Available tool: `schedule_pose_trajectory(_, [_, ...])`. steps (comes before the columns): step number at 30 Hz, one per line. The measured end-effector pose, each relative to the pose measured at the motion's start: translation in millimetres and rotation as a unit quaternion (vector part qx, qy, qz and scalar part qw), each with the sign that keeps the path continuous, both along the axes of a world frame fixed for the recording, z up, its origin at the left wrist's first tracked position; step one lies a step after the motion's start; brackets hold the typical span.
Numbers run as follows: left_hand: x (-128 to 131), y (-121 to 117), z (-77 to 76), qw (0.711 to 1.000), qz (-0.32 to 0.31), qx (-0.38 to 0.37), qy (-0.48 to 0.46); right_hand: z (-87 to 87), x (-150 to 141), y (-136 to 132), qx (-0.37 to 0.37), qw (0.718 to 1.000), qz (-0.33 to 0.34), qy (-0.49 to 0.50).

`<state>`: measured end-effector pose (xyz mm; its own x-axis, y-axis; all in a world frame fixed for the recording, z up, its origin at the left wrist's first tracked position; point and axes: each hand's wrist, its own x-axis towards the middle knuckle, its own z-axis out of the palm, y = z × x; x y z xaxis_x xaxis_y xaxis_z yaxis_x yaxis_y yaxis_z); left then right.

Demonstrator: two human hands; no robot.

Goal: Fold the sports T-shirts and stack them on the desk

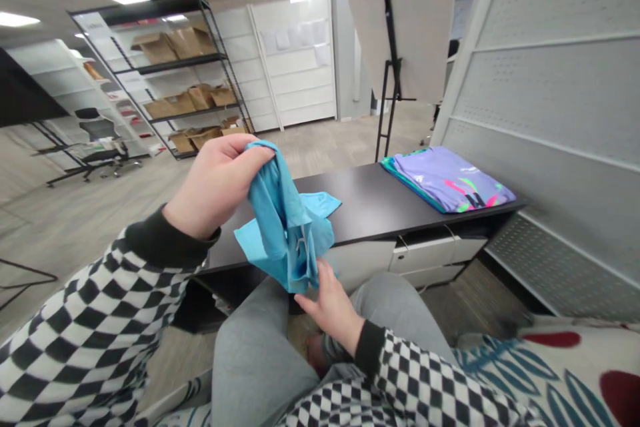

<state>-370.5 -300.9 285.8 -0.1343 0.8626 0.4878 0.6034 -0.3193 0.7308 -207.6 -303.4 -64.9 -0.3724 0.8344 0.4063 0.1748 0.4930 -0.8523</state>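
Observation:
A light blue garment [285,227] hangs bunched in the air over the front edge of a low black table [370,203]. My left hand [215,183] is raised and closed on the garment's top part. My right hand [330,307] is lower, above my grey-trousered knees, and its fingers pinch the garment's bottom edge. Part of the cloth trails onto the table top.
A folded stack of shirts, a lilac one [447,180] on top, lies at the table's right end by a grey panel wall [550,113]. Beyond stand an easel board [405,27], a black shelf rack with cardboard boxes [175,73] and an office chair [97,140]. A patterned cushion [560,373] lies at my right.

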Motion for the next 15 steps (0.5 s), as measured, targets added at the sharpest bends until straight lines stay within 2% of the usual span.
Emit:
schedule_pose_trajectory(3, [-6, -5, 8.7, 0.996, 0.001, -0.036, -0.084, 0.3, 0, 18, -0.037, 0.999, 0.009, 0.034])
schedule_pose_trajectory(6, [-36, -17, 22.6, 0.994, 0.062, 0.010, -0.084, 24.2, 24, 49, -0.133, 0.983, 0.025, 0.127])
schedule_pose_trajectory(8, [-68, -27, 29.1, 0.993, 0.104, 0.056, -0.018, 50.0, 50, 65, -0.212, 0.951, 0.025, 0.223])
schedule_pose_trajectory(10, [-101, -37, 27.8, 0.990, 0.123, 0.055, 0.048, 81.1, 80, 74, -0.252, 0.927, 0.023, 0.276])
schedule_pose_trajectory(12, [-128, -48, 18.0, 0.989, 0.137, 0.015, 0.061, 115.3, 111, 75, -0.232, 0.941, 0.037, 0.245])
schedule_pose_trajectory(15, [-150, -75, -0.4, 0.980, 0.186, -0.023, 0.067, 166.5, 150, 70, -0.116, 0.987, 0.097, 0.060])
